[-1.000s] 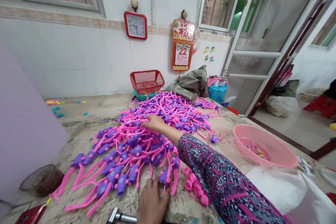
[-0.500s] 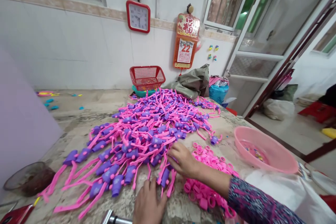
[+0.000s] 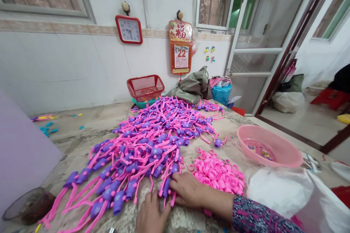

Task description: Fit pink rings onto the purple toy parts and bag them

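A large heap of purple toy bodies with long pink arms (image 3: 153, 149) spreads over the worktop. At its near edge lies one purple-and-pink toy body (image 3: 164, 188), between my two hands. My right hand (image 3: 188, 190) reaches in from the right with fingers curled against this piece; its fingertips are partly hidden. My left hand (image 3: 152, 213) rests low on the worktop, thumb and fingers apart around the lower end of the same piece, holding nothing that I can see. Beside my right wrist is a pile of small pink rings (image 3: 218, 173).
A pink basin (image 3: 269, 145) with small colourful bits stands at right, near a white plastic bag (image 3: 279, 191). A red basket (image 3: 146, 88) sits at the back by a grey-green sack (image 3: 191, 85). A dark bowl (image 3: 28, 205) is at the near left.
My right hand has come down and nearer, from the heap's edge to the piece beside my left hand. My left hand has shifted slightly down. The view has turned a little.
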Available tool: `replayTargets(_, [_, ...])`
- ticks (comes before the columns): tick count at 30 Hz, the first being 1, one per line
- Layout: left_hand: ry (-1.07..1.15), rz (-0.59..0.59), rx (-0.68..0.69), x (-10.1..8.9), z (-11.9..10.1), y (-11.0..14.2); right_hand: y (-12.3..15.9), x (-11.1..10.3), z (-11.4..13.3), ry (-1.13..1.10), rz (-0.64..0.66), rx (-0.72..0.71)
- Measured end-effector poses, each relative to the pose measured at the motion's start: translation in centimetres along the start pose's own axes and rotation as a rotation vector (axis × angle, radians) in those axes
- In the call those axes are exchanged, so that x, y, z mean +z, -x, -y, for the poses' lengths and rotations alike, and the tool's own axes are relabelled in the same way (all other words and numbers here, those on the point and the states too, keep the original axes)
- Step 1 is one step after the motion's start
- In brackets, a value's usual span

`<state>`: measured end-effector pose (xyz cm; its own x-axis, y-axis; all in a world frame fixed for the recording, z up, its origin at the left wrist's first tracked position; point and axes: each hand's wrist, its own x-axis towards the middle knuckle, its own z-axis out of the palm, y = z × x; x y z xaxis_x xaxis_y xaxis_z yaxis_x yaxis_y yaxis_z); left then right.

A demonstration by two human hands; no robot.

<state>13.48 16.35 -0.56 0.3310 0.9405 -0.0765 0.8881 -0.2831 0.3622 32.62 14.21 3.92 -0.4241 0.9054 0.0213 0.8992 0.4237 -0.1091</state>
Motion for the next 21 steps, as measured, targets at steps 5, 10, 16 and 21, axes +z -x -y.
replayTargets(5, [-0.035,-0.038,-0.009,0.1,-0.1,0.1,-0.1,1.3,-0.2,-0.135,-0.084,-0.062])
replayTargets(10, [0.105,-0.151,-0.004,0.8,0.7,0.0,0.3,1.3,-1.4,-0.239,-0.152,-0.009])
replayTargets(16, [0.34,-0.313,0.062,1.3,1.4,0.6,-0.7,-0.6,-3.3,-0.336,-0.322,0.174])
replayTargets(21, [0.438,-0.398,0.197,1.9,2.3,0.7,-1.3,-0.9,-2.9,-0.375,-0.395,0.272])
